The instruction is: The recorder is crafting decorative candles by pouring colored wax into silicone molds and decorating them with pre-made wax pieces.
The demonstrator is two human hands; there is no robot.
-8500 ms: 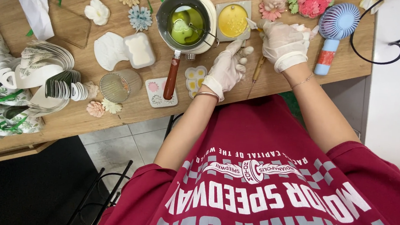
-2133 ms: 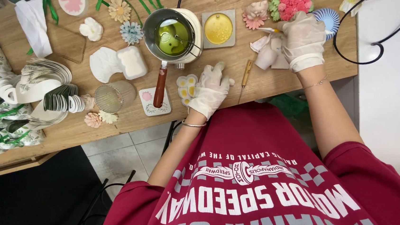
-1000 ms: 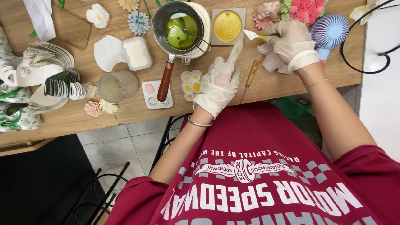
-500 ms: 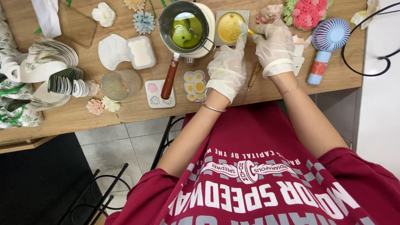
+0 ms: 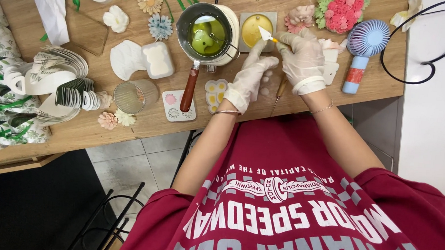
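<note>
Both my hands wear white gloves. My right hand grips a thin stick with a small white pointed blade, whose tip hovers over the square tray of yellow wax. My left hand reaches up beside it, its forefinger stretched toward the blade's tip and the tray's edge; it holds nothing. Just left of the tray stands a metal pot of green melted wax on a white warmer, its red-brown handle pointing toward me.
On the wooden table lie wax flowers, a pink flower cluster, white moulds, a small flower mould, a glass cup, a blue hand fan, ribbon rolls and a black cable.
My right hand has brought the bladed stick leftward over the yellow wax tray. My left hand has risen from the table's edge to point at the blade's tip.
</note>
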